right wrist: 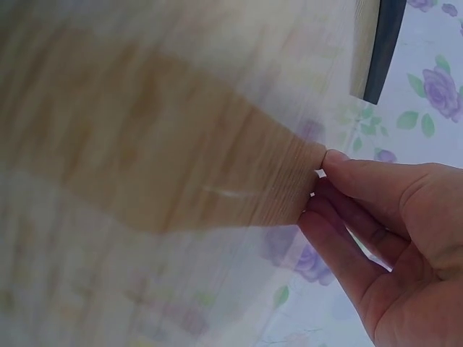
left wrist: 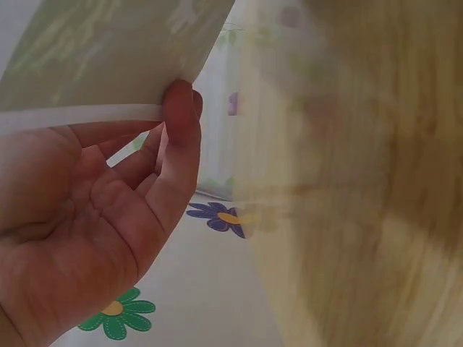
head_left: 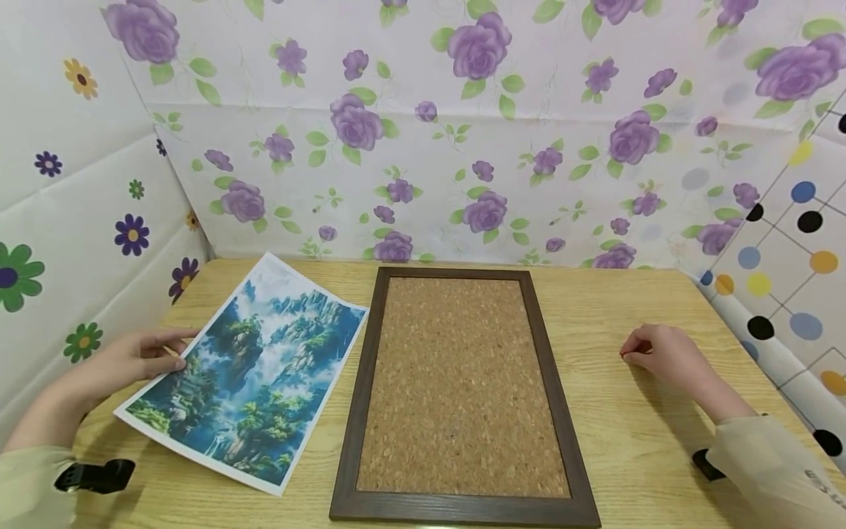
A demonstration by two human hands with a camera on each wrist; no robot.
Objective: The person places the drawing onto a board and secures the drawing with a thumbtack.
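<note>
My left hand [head_left: 128,364] pinches the left edge of a landscape print [head_left: 264,367] between thumb and fingers. The sheet has a white border, misty blue mountains and green trees. It slants left of the board, its near edge slightly bowed; in the left wrist view the print's underside [left wrist: 108,58] faces the camera. A cork board [head_left: 463,382] with a dark brown frame lies flat in the middle. To its right, low over the wood, my right hand [head_left: 667,356] pinches a small red thing [head_left: 623,355], mostly hidden by the fingertips.
Everything is on a light wood-grain table [head_left: 615,308]. A white cloth with purple roses [head_left: 485,213] hangs behind it. Flowered cloth [head_left: 62,220] bounds the left side and dotted cloth [head_left: 786,279] the right. Black straps [head_left: 95,476] cross both light sleeves.
</note>
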